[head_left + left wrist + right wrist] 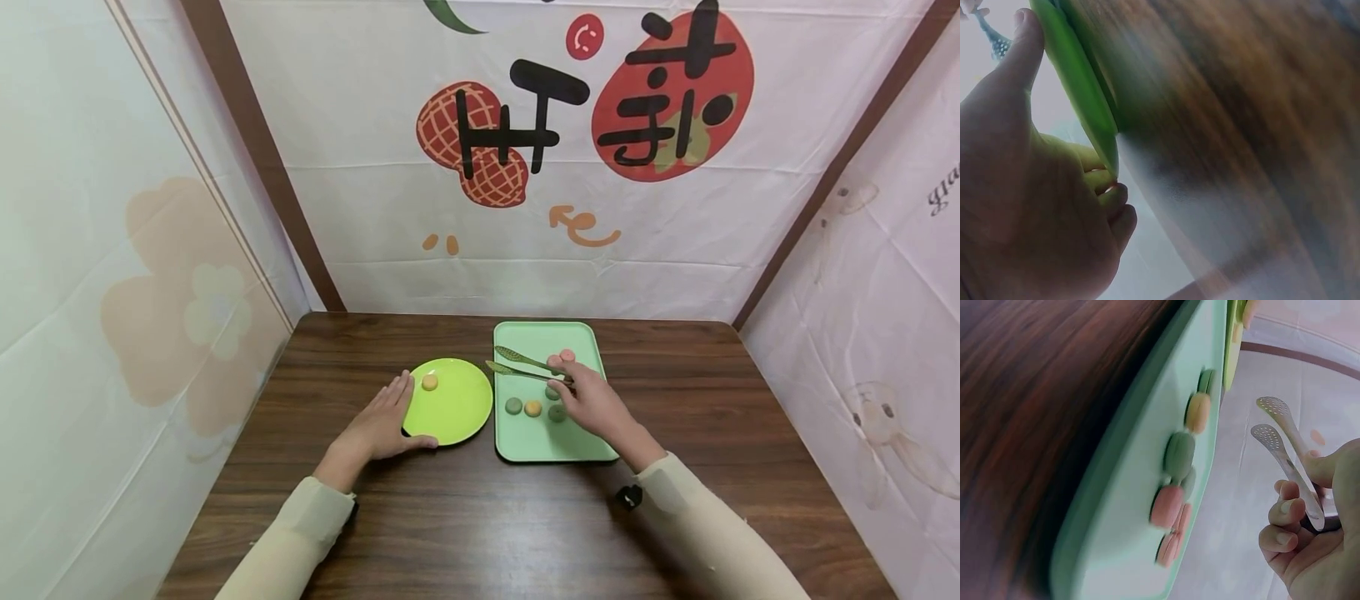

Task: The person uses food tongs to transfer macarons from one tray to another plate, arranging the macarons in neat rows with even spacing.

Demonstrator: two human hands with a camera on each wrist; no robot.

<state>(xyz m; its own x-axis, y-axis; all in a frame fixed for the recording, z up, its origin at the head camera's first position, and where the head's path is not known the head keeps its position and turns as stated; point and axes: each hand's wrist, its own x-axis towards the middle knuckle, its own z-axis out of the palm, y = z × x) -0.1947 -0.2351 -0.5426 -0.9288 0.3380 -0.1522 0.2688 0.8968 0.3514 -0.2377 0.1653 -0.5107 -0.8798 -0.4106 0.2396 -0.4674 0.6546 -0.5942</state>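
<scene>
Head view: a pale green tray lies on a dark wood-grained table, and a lime-green plate sits just beside it, to its left. One yellow macaron rests on the plate, on the half away from the tray.

The left hand is at the plate's rim on the side farthest from the tray, its fingers straight and close together, the thumb spread away along the near edge. It touches the rim without curling round it.

Over the tray, the right hand grips a pair of metal tongs, fingers and thumb bent about the handle end. The perforated tips stand apart with nothing between them, pointing toward the tray's left edge.

Across the tray's middle, a green macaron, a second yellow macaron and another green macaron form a row, with one more green macaron just behind. Toward the tray's far side are pink macarons, partly hidden by the hand; the right wrist view shows three.

Beyond the tray hangs a white printed cloth. Pale sleeves cover both forearms.
</scene>
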